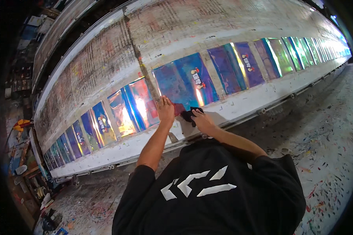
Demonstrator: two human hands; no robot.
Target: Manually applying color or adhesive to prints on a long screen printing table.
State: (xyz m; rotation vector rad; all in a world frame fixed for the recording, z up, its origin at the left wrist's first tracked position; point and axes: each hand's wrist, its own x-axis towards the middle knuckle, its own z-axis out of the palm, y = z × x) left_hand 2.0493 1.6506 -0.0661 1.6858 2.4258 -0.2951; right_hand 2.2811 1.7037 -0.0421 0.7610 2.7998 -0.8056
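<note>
My left hand (166,110) lies on the long table at the lower left corner of an iridescent blue-purple film sheet (176,84), fingers stretched out flat. In my right hand (203,122) is a bunched black cloth (189,116), gripped near the sheet's lower edge. Between my hands shows a dark red patch (178,109); whether it is a cloth or part of the film I cannot tell. The sheet bears a small printed figure and lettering along its right part. Left of my left hand is another shiny sheet (139,107), with bright reflections.
More iridescent sheets (237,66) run in a row along the stained long table (102,70) to both sides. A metal rail with fittings (262,111) follows its near edge. The floor (317,156) is paint-spattered. Clutter (21,156) stands at the left, and a second table lies beyond.
</note>
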